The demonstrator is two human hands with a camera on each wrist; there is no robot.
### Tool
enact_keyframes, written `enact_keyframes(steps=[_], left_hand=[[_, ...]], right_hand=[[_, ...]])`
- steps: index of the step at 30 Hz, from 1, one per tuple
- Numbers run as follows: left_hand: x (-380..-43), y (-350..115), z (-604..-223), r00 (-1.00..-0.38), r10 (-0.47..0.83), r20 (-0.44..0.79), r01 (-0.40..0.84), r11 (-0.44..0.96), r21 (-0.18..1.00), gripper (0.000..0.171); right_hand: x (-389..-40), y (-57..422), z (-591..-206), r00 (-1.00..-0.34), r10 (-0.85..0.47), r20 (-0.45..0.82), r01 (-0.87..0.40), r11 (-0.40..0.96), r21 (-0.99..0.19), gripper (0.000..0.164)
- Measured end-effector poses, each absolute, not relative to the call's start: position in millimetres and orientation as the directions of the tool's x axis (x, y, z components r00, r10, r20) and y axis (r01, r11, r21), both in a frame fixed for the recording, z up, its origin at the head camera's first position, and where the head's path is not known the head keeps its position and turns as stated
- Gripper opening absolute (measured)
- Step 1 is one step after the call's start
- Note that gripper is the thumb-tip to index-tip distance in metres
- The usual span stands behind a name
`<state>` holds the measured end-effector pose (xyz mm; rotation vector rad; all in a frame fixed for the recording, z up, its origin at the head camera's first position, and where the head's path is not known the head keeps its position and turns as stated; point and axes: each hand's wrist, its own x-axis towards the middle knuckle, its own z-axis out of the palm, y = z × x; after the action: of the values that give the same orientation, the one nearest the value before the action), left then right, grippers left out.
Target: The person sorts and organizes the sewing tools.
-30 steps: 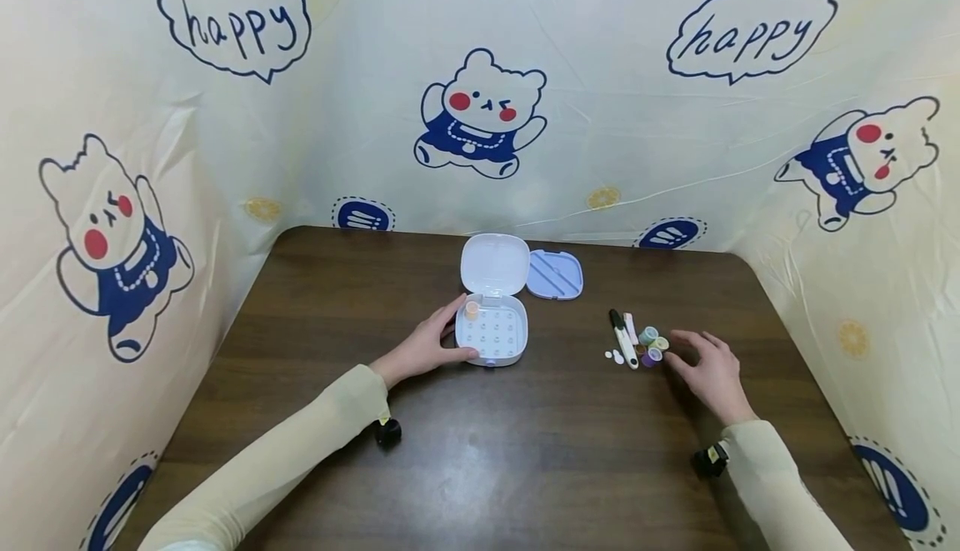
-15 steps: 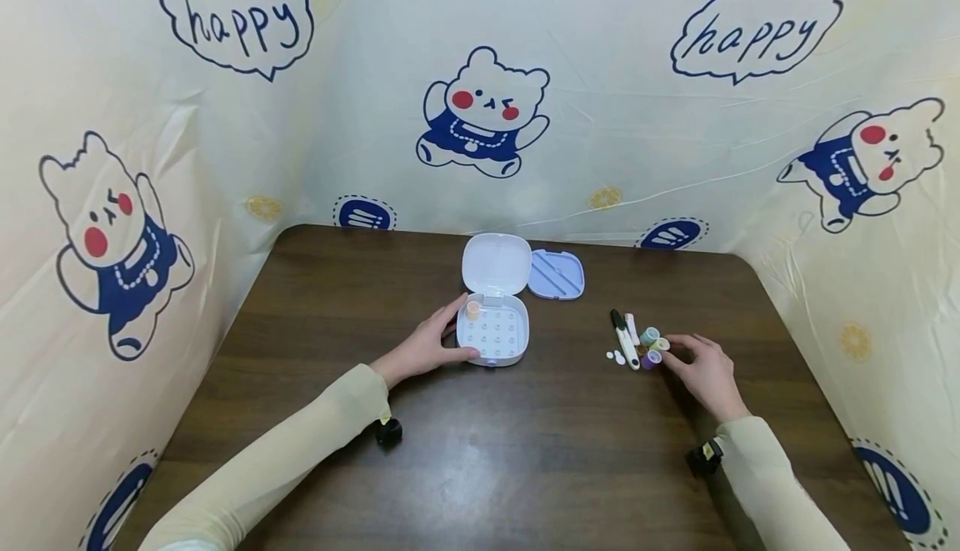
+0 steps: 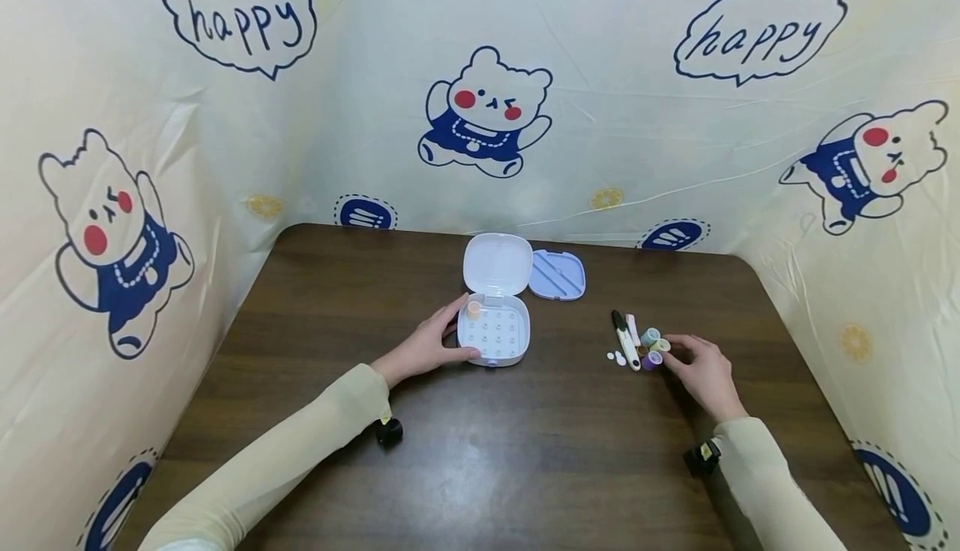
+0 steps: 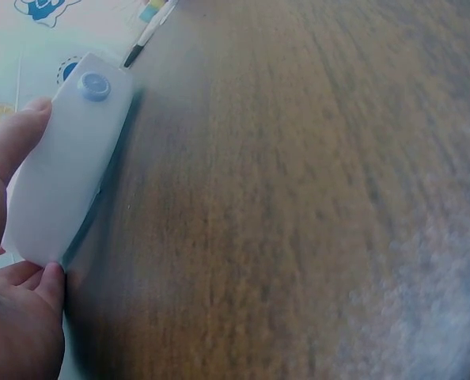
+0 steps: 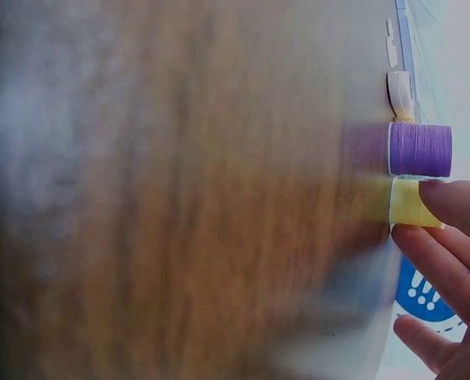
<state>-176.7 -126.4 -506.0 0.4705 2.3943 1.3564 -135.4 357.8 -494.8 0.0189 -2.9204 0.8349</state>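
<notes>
My left hand grips the left side of a small white-lilac sewing box, thumb at its front and fingers behind. The box's lid stands up at the back, and a peach thread spool sits in the back left corner among rows of small pegs. At the right, my right hand pinches a yellow thread spool between thumb and fingers. Beside it stand a purple thread spool, a teal spool and a brown spool, mostly hidden.
A lilac tray with diagonal ridges lies behind the box to the right. Left of the spools are a slim black-and-white tool, a narrow white piece and small white bits. Patterned cloth surrounds the table.
My right hand has moved slightly left and its fingers have come onto the yellow spool. The left hand stays on the box, which has not moved on the table.
</notes>
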Motion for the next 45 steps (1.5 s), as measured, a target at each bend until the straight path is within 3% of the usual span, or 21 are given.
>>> enact_keyframes(steps=[25, 45], left_hand=[[-180.3, -126.8, -511.4, -0.881, 0.456, -0.127, 0.121, 0.478, 0.87, 0.108], [-177.3, -126.4, -506.9, -0.882, 0.454, -0.125, 0.119, 0.472, 0.873, 0.106]], right_hand=[[-131.7, 359.7, -493.3, -0.992, 0.044, 0.114, -0.019, 0.867, -0.497, 0.027], [-128.1, 361.7, -483.4, -0.981, 0.031, 0.193, -0.064, 0.882, -0.467, 0.025]])
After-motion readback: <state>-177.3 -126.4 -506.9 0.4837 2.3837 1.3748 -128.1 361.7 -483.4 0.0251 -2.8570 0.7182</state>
